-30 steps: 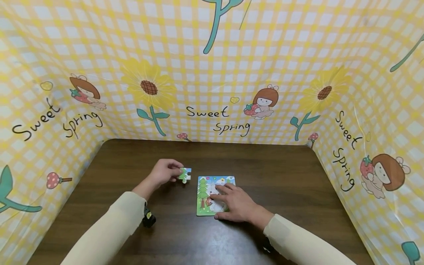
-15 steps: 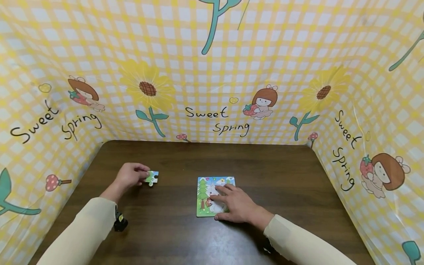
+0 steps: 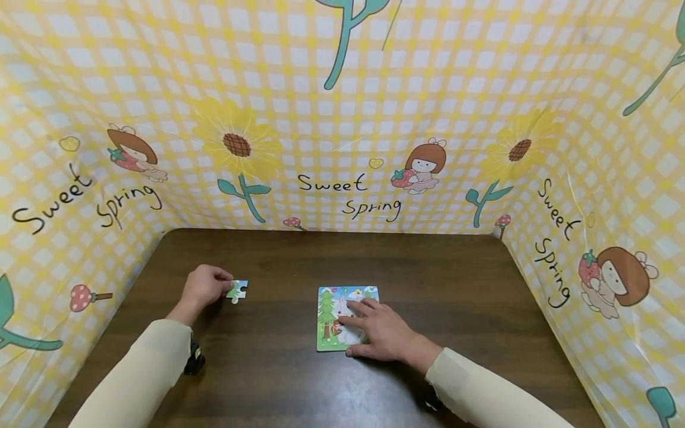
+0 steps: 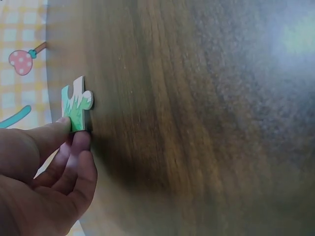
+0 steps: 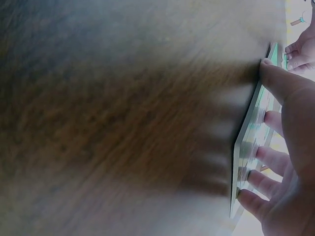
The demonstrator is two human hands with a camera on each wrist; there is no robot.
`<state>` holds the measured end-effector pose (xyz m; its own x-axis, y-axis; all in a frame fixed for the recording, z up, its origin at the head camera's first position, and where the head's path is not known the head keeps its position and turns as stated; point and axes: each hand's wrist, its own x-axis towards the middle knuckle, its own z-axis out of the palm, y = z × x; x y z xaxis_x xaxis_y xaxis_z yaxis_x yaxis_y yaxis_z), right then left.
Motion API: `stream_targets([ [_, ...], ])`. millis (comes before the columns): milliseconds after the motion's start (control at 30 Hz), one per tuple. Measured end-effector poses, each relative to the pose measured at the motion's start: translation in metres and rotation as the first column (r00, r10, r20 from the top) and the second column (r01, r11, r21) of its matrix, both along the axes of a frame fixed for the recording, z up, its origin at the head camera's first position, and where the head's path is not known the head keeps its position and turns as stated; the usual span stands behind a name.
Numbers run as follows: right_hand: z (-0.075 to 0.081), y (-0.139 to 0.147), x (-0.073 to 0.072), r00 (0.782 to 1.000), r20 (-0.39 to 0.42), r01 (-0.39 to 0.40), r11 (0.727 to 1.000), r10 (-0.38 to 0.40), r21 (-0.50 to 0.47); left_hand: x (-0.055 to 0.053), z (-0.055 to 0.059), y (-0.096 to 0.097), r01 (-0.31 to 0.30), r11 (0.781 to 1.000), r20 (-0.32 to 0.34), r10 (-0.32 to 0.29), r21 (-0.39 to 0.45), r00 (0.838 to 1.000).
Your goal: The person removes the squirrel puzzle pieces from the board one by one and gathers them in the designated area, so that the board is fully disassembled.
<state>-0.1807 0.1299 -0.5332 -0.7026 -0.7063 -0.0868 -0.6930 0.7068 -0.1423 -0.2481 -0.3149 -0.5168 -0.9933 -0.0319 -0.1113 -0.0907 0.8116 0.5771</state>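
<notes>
My left hand (image 3: 206, 289) pinches a jigsaw piece (image 3: 237, 290) between thumb and fingers, to the left of the puzzle board. In the left wrist view the piece (image 4: 77, 105) shows green and white print, knobs and a notch, close over the table. My right hand (image 3: 384, 330) rests with spread fingers on the right side of the square puzzle board (image 3: 326, 321). Its thumb lies at the board's near edge. The board shows fir trees, sky and a white figure; my fingers hide its right part. From the right wrist view the board (image 5: 252, 128) appears edge-on under the fingertips.
The dark brown wooden table (image 3: 278, 368) reaches back to a yellow checked cloth (image 3: 342, 119), which stands as a wall behind and on both sides. A small black device (image 3: 194, 359) sits at the left wrist.
My left hand has carried the jigsaw piece leftward, away from the board, moving only slightly in the last half second. The right hand stays in place on the board.
</notes>
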Motion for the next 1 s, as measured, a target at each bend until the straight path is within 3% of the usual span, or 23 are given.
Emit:
stream_targets([
  [333,-0.001,-0.001,-0.002,1.0,-0.005,0.0,1.0,0.0,0.001,-0.001,0.0,-0.003,0.012,0.998,-0.017,-0.013,-0.068,1.0],
  [600,0.0,0.002,-0.001,1.0,0.007,0.009,1.0,-0.009,0.009,0.0,-0.006,-0.002,0.022,0.998,-0.023,-0.023,-0.063,0.999],
  [733,0.001,0.002,0.0,1.0,0.004,0.011,1.0,-0.011,-0.005,-0.002,-0.003,0.0,0.026,0.998,-0.029,-0.028,-0.063,0.999],
  [867,-0.001,0.003,0.0,1.0,0.01,0.015,1.0,-0.015,-0.027,-0.002,0.005,0.012,0.024,0.998,-0.068,-0.028,-0.054,0.997],
  [1000,0.0,0.006,0.001,0.999,0.027,0.023,0.997,-0.021,-0.075,0.0,0.017,0.041,0.075,0.997,-0.096,-0.076,-0.012,0.993],
])
